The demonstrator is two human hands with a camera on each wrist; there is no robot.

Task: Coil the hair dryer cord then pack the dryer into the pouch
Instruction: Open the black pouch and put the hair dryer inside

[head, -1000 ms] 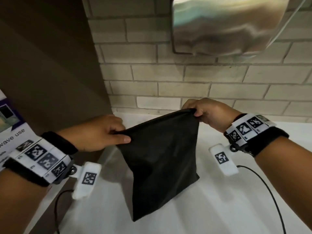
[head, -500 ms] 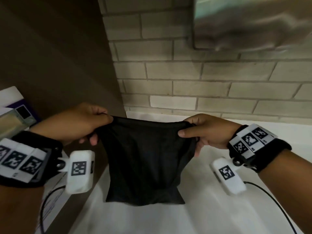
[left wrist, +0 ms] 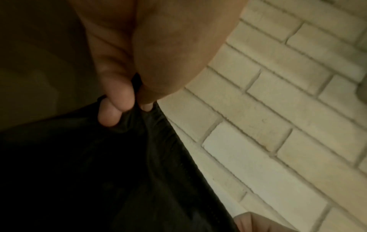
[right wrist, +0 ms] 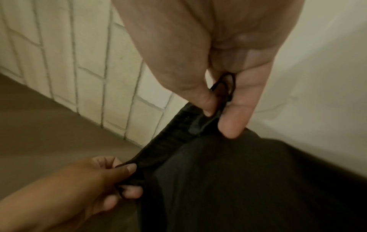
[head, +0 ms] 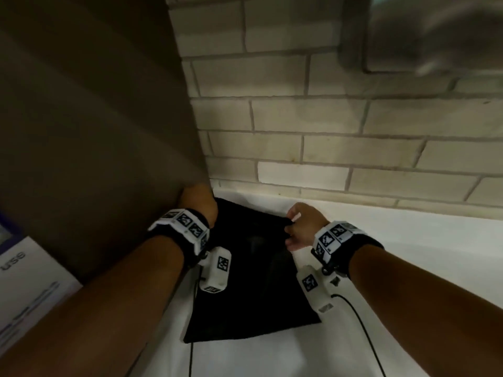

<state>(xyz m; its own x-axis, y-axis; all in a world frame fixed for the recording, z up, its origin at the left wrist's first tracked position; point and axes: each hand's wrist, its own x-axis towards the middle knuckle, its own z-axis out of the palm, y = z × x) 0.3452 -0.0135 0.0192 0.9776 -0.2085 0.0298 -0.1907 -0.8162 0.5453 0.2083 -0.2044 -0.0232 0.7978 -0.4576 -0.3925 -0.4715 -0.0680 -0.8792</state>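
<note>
A black fabric pouch lies spread on the white counter, its top hem toward the brick wall. My left hand pinches the hem's left corner against the brown partition; in the left wrist view thumb and fingers clamp the dark cloth. My right hand pinches the hem's right corner, and the right wrist view shows its thumb and forefinger on the hem and a thin black drawstring loop. The pouch stretches between both hands. No hair dryer is in view.
A brown partition stands at the left, a pale brick wall behind. A steel wall-mounted unit hangs at the top right. A printed box sits at the lower left. Thin black sensor cables trail over the counter.
Both hands carried the hanging pouch forward and down toward the wall corner. It now lies flat on the counter instead of dangling, with both hands still pinching its hem.
</note>
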